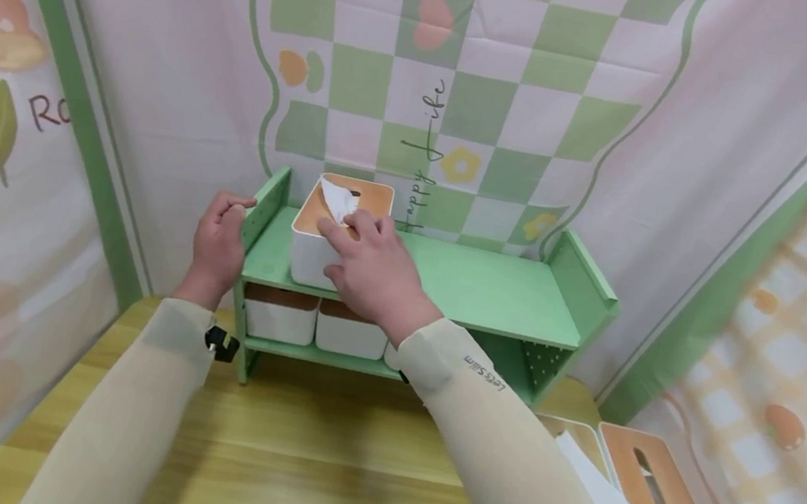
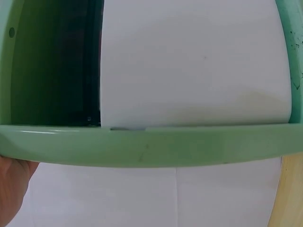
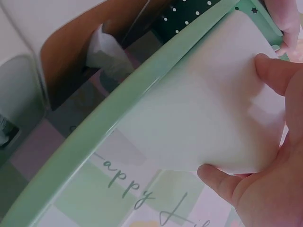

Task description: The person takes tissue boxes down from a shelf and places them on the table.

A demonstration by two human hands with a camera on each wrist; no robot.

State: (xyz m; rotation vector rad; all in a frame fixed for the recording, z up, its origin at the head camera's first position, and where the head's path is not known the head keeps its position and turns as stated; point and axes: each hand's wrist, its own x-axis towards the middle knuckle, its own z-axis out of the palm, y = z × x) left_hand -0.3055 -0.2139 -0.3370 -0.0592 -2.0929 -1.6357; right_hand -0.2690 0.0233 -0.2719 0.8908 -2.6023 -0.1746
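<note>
Atop the green shelf (image 1: 490, 284), near its left end, a white tissue box (image 1: 307, 261) is being gripped in the head view by the right hand (image 1: 377, 278), its fingers being bent over the lid, beside a tissue (image 1: 337, 198) that is being exposed through the slot. At the shelf's left, the side panel (image 1: 269, 206) is being grasped along its edge by the left hand (image 1: 219, 242), its fingers being curled. Beneath the shelf's top board, a left lower box (image 1: 280, 321) and a middle lower box (image 1: 351, 334) are being housed, while to the shelf's right a slotted box (image 1: 676, 496) and a paper-covered box (image 1: 588, 436) are being supported, side by side. From the left wrist, only part of the left hand is being shown beyond the shelf's panel edge, so its exact hold cannot be told there; a white box wall is being framed inside the shelf. From the right wrist, the tissue box is being clasped by its white walls between parted digits, its base being lined up close to the shelf's front edge. Apparently the tissue box is being placed or straightened on the shelf while the frame is being steadied; next, a small squaring-up seems to be being called for, then a gentle release with the tissue being left undisturbed.
</note>
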